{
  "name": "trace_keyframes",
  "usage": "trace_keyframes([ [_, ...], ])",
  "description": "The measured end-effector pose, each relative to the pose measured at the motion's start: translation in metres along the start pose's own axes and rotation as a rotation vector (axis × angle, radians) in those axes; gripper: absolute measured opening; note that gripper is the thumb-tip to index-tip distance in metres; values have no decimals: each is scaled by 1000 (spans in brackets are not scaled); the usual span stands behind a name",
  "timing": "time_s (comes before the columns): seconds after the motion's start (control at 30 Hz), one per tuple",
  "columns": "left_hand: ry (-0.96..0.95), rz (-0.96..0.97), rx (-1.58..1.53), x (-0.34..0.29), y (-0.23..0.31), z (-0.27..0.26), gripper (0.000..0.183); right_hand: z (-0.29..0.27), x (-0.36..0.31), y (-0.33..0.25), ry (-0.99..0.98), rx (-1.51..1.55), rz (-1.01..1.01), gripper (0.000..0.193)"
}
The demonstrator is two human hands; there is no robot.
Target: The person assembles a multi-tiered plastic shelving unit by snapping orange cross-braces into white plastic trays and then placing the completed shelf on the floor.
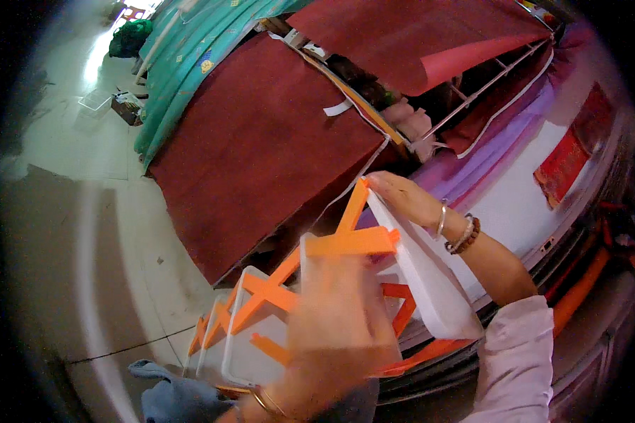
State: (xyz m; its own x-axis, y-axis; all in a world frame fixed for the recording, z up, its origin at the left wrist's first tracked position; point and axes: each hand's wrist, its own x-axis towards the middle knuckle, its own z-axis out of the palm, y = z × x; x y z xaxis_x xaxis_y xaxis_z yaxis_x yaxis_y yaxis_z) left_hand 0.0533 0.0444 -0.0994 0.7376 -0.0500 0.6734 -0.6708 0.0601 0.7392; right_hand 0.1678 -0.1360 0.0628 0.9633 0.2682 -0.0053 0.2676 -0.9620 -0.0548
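In front of me is a rack-like piece with white panels [437,303] and orange bars [353,242] that cross one another. My right hand [408,201] grips the upper end of the rightmost white panel, fingertips beside the tip of an orange bar. My left hand [342,310] is smeared by motion in front of the middle of the piece, close below a wide orange bar. Its fingers cannot be made out, nor whether it holds anything. More translucent white panels [250,338] stand in a row to the left, joined by crossed orange bars.
A dark red cloth [275,155] covers a large frame ahead. Teal patterned fabric [190,70] hangs at the far left, near a small box [127,107] on the tiled floor [130,233]. Blue-grey cloth [180,395] lies at the lower left. Orange and dark parts [585,289] crowd the right.
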Motion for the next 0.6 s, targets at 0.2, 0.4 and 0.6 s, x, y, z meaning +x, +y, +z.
trace_keyframes([
  [0.2, -50, 113, -246, 58, -65, 28, 84, 22, 10, 5, 18, 637, 276, 33],
  [0.4, -48, 107, -145, 53, -70, 47, 74, 4, -2, 1, 168, 595, 332, 29],
  [0.6, -14, 98, -118, 46, -71, 44, 71, 16, 5, -7, 236, 689, 295, 28],
])
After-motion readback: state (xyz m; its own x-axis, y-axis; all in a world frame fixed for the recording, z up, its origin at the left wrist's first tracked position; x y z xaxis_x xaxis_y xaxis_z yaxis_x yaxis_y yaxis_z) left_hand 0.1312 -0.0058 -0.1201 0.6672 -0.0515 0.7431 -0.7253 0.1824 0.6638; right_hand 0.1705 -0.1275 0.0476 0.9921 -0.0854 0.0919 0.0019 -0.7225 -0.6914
